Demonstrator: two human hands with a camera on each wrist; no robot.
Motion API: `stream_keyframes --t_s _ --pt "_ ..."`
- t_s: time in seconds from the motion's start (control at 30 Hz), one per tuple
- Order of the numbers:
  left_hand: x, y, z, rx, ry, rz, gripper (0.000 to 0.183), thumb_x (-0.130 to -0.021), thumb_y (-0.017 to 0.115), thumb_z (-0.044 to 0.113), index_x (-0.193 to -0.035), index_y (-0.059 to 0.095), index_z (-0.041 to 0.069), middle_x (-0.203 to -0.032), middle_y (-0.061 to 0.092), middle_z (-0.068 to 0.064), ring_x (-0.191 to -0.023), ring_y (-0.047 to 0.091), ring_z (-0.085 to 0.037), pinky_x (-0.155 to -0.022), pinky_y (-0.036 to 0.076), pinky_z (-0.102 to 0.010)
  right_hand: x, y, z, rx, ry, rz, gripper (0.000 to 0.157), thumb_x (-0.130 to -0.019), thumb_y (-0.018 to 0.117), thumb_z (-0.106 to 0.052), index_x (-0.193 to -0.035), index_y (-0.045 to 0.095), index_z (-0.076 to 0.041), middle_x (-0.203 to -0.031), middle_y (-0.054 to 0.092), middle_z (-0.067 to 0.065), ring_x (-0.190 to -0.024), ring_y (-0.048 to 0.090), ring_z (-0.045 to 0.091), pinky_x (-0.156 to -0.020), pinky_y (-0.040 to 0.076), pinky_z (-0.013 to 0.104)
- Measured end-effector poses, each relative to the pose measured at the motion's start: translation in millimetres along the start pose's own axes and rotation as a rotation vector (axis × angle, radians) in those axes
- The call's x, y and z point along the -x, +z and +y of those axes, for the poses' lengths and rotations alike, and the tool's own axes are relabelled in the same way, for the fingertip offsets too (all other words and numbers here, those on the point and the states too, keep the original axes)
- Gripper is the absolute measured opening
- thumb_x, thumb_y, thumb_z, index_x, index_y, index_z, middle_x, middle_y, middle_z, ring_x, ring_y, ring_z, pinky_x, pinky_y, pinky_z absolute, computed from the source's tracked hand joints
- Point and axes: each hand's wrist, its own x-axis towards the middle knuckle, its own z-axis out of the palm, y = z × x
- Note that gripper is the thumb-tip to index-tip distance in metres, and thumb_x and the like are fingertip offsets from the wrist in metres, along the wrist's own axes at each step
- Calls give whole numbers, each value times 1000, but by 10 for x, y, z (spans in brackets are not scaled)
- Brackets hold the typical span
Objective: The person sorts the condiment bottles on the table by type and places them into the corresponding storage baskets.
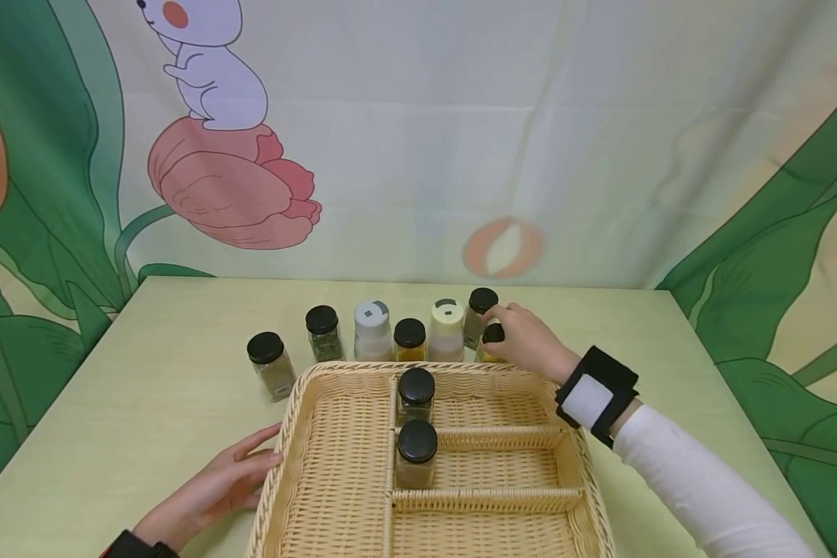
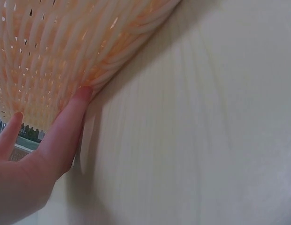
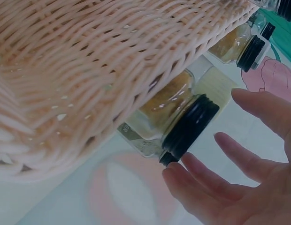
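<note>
Right hand, fingers spread around yellow-filled black-lidded glass jar, one o'clock of tan woven basket, left hand extended against nine o'clock side, seven black-lidded jars altogether, two pale-capped containers, cap markings unreadable

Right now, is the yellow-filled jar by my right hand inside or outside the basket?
Outside: the jar stands beyond the far rim of the basket, its black lid by the right hand.

- Basket: cut off at 6 o'clock.
- Yellow-filled jar, basket's 1 o'clock: partly hidden by right hand.
- Rabbit print, 11 o'clock: head cropped at top.
</note>
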Motion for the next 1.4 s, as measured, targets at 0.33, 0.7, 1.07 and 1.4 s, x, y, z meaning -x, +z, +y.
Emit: stream_keyframes --t_s 0.33,0.7,1.07,1.4 --pt "8 0 10 -2 4 -1 72 -93 45 23 -142 -4 6 -130 40 -13 -105 51 -19 -83 43 -47 2 36 65 -61 36 -25 45 -81 63 -14 -121 48 2 -107 49 23 -78 54 25 -66 44 33" --pt "20 9 14 2 3 -11 72 -93 45 23 -142 -4 5 -130 41 -12 -105 51 -19 -83 43 -48 -5 90 105 -75 32 -20 44 -79 65 -9 -120 49 1 -105 51 23 -91 55 32 -74 47 39" --pt "6 5 18 3 -2 -16 72 -92 45 23 -141 -5 4 -131 40 -13 -105 52 -19 -83 43 -48 -17 89 114 -34 3 -22 46 -78 66 -8 -120 50 1 -104 52 23 -90 55 32 -74 46 40" --pt "16 -7 10 23 19 -42 72 -93 44 21 -141 -6 2 -128 43 -11 -106 51 -19 -83 42 -48 -46 118 125 4 -17 3 47 -74 70 -9 -116 53 3 -98 53 22 -89 55 32 -74 47 40"
